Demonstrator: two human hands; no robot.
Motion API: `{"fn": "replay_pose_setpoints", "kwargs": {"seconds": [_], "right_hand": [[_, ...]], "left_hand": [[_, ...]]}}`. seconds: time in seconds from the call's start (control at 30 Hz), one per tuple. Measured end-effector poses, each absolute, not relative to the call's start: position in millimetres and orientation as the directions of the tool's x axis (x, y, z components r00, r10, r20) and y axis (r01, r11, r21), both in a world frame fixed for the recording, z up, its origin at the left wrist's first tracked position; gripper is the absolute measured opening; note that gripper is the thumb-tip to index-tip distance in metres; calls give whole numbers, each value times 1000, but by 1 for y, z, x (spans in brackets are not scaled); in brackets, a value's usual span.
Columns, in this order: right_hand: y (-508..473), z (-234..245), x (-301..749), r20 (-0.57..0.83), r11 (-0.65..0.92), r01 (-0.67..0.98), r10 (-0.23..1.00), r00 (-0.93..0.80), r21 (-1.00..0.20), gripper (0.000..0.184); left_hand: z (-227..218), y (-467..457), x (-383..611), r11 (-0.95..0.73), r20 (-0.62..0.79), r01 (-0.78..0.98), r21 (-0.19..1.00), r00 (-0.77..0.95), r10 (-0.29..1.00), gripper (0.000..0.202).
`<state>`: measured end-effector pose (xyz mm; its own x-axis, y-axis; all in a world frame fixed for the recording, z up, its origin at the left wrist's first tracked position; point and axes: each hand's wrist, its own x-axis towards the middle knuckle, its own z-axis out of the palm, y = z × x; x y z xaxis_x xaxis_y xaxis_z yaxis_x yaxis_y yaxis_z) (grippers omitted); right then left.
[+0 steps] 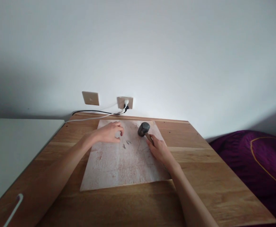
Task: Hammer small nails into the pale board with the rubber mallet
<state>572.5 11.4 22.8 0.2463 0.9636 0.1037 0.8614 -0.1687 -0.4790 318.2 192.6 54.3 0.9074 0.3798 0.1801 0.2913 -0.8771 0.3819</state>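
Over a wooden table [218, 183], the left hand [109, 132] curls with parted grip while the right hand [159, 149] clasps a mallet [144, 129].

Wooden table [195, 160] under a pale board [109, 167].

Looks like a room in a home. Plain white wall [152, 56], domestic gold-toned switch plate [90, 98] and socket plate [120, 103], two cords [93, 119] plugged in. Wooden tabletop [199, 179] against the wall, white surface [19, 151] alongside, soft purple fabric item [232, 164] with yellow trim at right. Can't tell which room.
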Motion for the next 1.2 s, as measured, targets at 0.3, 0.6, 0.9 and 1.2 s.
{"fn": "replay_pose_setpoints", "kwargs": {"seconds": [0.3,0.6,0.9,1.2], "right_hand": [[11,33,567,67,-195,868,965,253,-457,29],[11,31,568,76,-194,863,963,258,-466,26],[11,31,571,63,-197,864,965,254,-464,27],[9,30,568,65,-204,886,965,253,-416,31]], "left_hand": [[49,179,324,-873,100,317,371,921,377,23],[39,237,382,-654,298,200,730,768,567,15],[-2,249,389,-558,330,135,819,684,650,17],[3,243,399,-664,373,178,726,710,598,18]]}}
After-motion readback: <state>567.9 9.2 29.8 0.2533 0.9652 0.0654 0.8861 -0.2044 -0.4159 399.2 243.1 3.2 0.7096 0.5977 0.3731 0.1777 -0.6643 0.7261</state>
